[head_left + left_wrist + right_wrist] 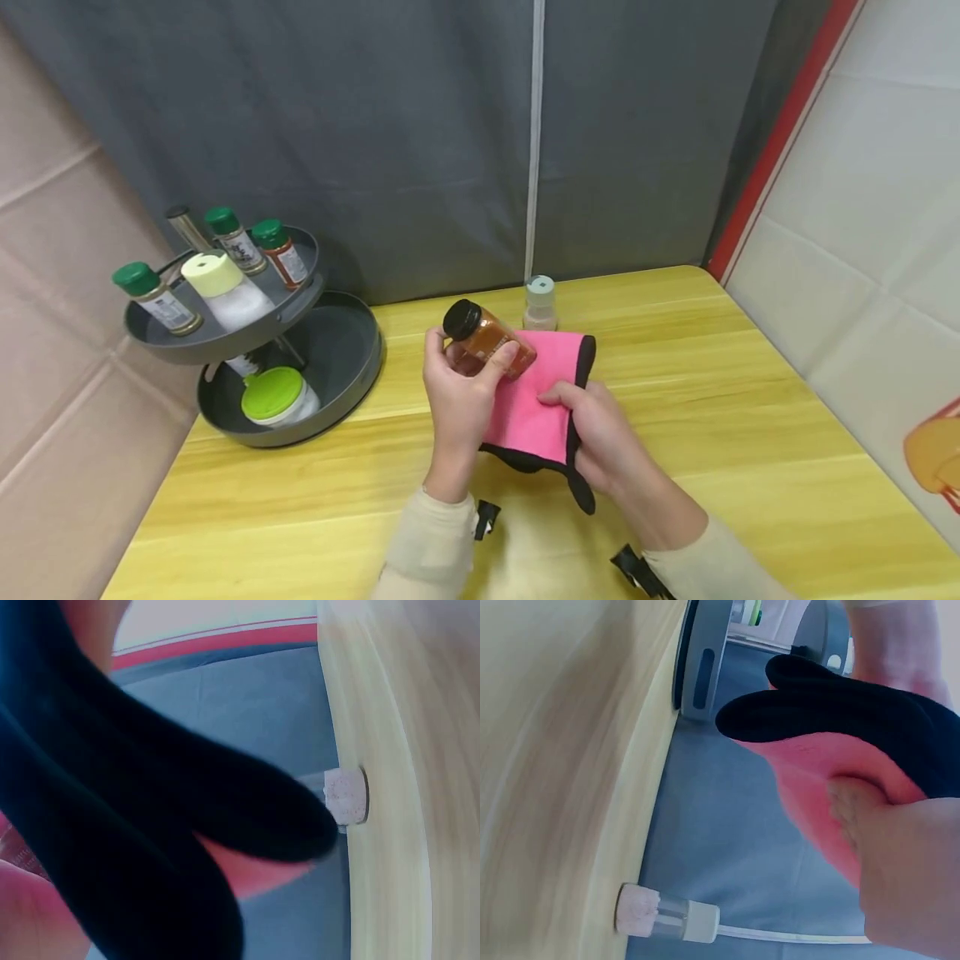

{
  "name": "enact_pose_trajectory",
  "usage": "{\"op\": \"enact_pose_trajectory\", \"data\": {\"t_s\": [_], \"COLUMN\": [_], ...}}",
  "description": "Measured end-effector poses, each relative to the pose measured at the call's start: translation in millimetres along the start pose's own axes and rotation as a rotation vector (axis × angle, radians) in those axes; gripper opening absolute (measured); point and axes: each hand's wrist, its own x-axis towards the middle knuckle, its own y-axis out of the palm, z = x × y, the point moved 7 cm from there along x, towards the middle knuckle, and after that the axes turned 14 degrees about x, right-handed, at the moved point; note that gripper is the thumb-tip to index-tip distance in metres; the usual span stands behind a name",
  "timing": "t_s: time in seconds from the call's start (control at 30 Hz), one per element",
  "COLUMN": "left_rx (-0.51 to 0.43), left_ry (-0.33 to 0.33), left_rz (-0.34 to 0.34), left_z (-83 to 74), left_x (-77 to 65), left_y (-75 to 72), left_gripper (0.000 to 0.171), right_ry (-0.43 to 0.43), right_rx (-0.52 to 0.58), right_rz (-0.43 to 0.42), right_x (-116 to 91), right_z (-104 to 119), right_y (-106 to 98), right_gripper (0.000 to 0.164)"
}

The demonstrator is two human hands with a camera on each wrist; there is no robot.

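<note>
In the head view my left hand (pixel 459 400) grips a spice jar (pixel 491 342) with a black lid and reddish-brown contents, tilted with its lid to the upper left. Just right of it, my right hand (pixel 611 442) holds a folded pink cloth (pixel 536 408) with black edging, thumb on top and the other fingers mostly hidden beneath. The cloth lies behind and under the jar in this view. From the right wrist side, the fingers (pixel 847 806) press into the pink fabric. Black edging (pixel 150 772) fills much of the left wrist view.
A two-tier dark grey turntable rack (pixel 352 400) stands at the left, with green-capped spice jars, a shaker with a cream cap (pixel 225 292) and a green-lidded tub (pixel 273 396). A small pale-capped shaker (pixel 540 304) stands behind the cloth. A grey curtain (pixel 420 150) hangs along the table's back edge.
</note>
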Motion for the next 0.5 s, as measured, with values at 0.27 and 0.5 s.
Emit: {"op": "enact_pose_trajectory", "data": {"t_s": [0.27, 0.5], "left_rx": [-0.029, -0.071], "left_ry": [-0.051, -0.034], "left_rz": [-0.008, 0.003], "left_z": [3.5, -10.4], "left_x": [1.2, -11.7], "left_y": [-7.7, -1.7], "left_gripper": [0.054, 0.053], "right_ry": [-0.043, -0.065], "right_rx": [-0.01, 0.054], "right_rz": [-0.015, -0.003], "right_x": [-10, 0], "right_z": [14, 15], "right_y": [0, 3], "right_gripper": [0.042, 0.043]}}
